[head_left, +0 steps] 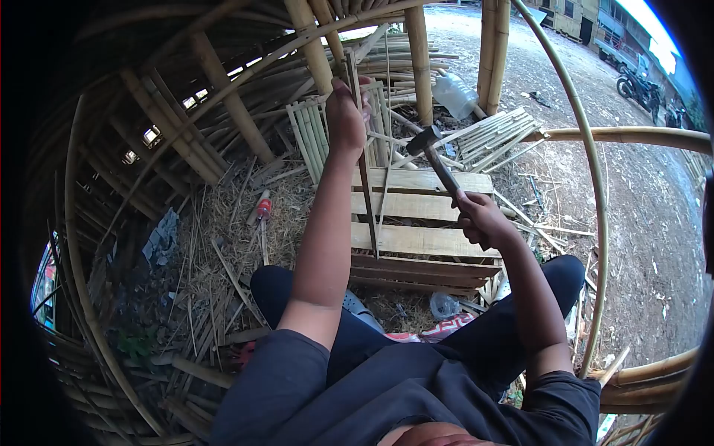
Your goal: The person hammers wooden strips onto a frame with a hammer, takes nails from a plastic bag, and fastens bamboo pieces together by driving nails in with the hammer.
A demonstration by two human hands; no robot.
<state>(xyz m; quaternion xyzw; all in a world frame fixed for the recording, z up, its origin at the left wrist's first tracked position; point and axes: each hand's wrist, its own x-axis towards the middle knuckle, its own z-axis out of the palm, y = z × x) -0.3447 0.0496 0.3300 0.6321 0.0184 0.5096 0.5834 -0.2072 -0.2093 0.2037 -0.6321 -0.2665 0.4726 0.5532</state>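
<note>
My left hand is raised at arm's length, its fingers closed round a long, dark bamboo strip. The strip stands nearly upright, and its lower end reaches the front slats of a low wooden slatted crate. A second, thinner strip runs close beside it. My right hand grips a hammer by the handle, with the dark head up and to the left, above the crate's far right part. Hammer and strip are apart. Behind my left hand leans a bamboo slat panel.
Bundled bamboo slats lie beyond the crate, near a clear plastic jug. A red-labelled bottle rests among shavings on the left. Bamboo poles and a curved pole frame the space. Motorcycles stand outside.
</note>
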